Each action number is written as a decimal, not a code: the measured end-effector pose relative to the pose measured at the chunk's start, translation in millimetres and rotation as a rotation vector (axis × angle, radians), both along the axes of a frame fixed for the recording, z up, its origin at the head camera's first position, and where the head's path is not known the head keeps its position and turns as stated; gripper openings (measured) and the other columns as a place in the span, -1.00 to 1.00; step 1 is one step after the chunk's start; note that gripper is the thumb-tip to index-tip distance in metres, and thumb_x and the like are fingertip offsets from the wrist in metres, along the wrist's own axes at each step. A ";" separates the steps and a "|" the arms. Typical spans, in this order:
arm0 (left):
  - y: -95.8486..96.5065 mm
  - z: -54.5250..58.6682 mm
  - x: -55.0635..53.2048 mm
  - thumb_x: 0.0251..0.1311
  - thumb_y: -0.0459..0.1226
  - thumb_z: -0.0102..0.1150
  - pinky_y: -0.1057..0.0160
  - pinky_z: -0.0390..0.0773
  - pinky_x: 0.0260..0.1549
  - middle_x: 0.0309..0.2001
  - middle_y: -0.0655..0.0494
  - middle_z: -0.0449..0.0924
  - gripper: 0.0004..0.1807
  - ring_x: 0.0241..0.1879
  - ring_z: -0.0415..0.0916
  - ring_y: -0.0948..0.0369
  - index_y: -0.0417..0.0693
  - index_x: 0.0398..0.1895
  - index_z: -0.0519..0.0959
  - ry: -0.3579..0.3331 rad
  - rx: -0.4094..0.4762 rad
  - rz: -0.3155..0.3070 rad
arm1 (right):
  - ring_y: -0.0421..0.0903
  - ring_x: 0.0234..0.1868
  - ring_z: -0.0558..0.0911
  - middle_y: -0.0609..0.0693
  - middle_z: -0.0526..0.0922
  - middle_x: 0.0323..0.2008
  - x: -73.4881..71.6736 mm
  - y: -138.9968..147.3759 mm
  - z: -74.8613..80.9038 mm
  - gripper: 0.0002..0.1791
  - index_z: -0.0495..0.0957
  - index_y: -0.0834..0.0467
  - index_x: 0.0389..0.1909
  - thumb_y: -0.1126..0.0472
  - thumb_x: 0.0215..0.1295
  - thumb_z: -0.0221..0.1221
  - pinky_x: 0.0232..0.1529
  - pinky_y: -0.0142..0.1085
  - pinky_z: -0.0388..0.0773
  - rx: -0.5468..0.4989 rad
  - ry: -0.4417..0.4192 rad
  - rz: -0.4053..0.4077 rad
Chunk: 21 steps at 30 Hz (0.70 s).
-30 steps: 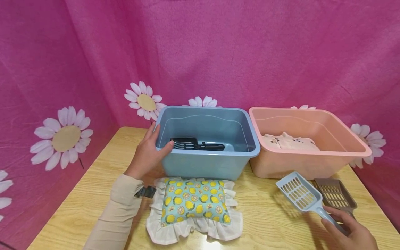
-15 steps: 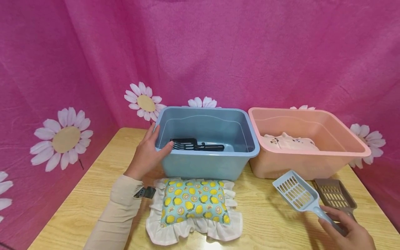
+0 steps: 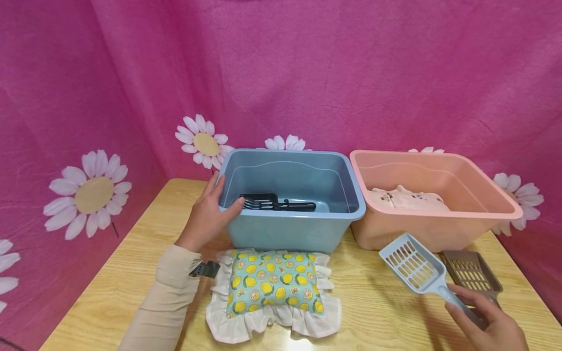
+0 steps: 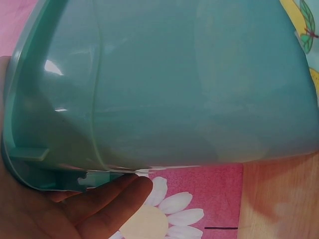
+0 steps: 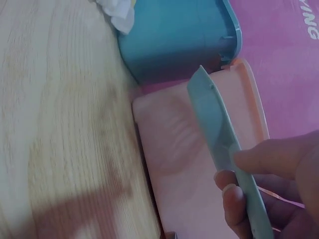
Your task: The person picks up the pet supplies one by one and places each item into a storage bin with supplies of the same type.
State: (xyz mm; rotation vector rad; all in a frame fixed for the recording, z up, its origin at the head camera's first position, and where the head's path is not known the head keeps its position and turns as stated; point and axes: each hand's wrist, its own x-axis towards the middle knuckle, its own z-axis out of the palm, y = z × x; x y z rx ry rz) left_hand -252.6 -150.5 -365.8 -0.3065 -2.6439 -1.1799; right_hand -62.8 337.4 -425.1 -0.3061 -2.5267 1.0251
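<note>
My right hand grips the handle of a light-blue slotted litter scoop, held above the table in front of the pink bin. From the right wrist view the scoop appears edge-on, thumb and fingers around its handle. At the left end of the blue bin, my left hand holds the rim corner, thumb over the front edge. The left wrist view has its fingers against the bin's outside. A black slotted scoop lies inside the blue bin.
A brown slotted scoop lies on the table right of the light-blue one. A lemon-print ruffled cushion sits before the blue bin. White patterned fabric is inside the pink bin. A pink flowered curtain hangs behind.
My right hand has lifted the light-blue scoop slightly, its head shifting left and up. The left hand and both bins stay where they were.
</note>
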 end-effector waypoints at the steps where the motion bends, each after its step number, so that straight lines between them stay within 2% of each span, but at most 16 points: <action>1: 0.0 0.1 -0.2 0.17 0.21 0.09 -0.17 0.53 -0.05 0.53 0.10 -0.15 -0.04 0.34 0.17 -0.14 0.02 0.53 0.00 0.001 0.000 -0.002 | -0.57 -0.38 0.56 -0.58 0.50 -0.33 0.1 -0.9 0.8 -0.61 0.58 0.31 0.03 0.26 0.20 0.31 -0.49 -0.61 0.53 0.003 0.008 -0.001; 5: -0.6 0.2 0.5 0.18 0.20 0.08 -0.17 0.53 -0.05 0.54 0.10 -0.17 -0.05 0.35 0.16 -0.15 0.01 0.53 0.00 0.007 -0.004 -0.009 | -0.60 -0.37 0.54 -0.58 0.49 -0.32 0.1 -3.8 3.7 -0.61 0.58 0.29 0.04 0.26 0.21 0.31 -0.49 -0.62 0.53 0.016 0.004 -0.010; 12: -0.2 -0.4 1.3 0.18 0.19 0.10 -0.16 0.54 -0.07 0.53 0.09 -0.15 -0.05 0.33 0.18 -0.15 0.02 0.53 0.01 0.002 0.004 -0.006 | -0.53 -0.40 0.57 -0.57 0.48 -0.33 0.4 -7.2 9.2 -0.58 0.57 0.26 0.08 0.20 0.22 0.30 -0.49 -0.58 0.55 -0.004 -0.032 -0.030; 21: 1.2 1.5 0.2 0.17 0.20 0.10 -0.17 0.54 -0.06 0.53 0.09 -0.16 -0.04 0.34 0.17 -0.15 0.02 0.53 0.00 0.001 0.002 -0.010 | -0.49 -0.43 0.55 -0.60 0.47 -0.32 -0.4 -9.5 16.8 -0.60 0.61 0.17 0.06 0.17 0.20 0.33 -0.52 -0.59 0.52 0.056 -0.005 -0.019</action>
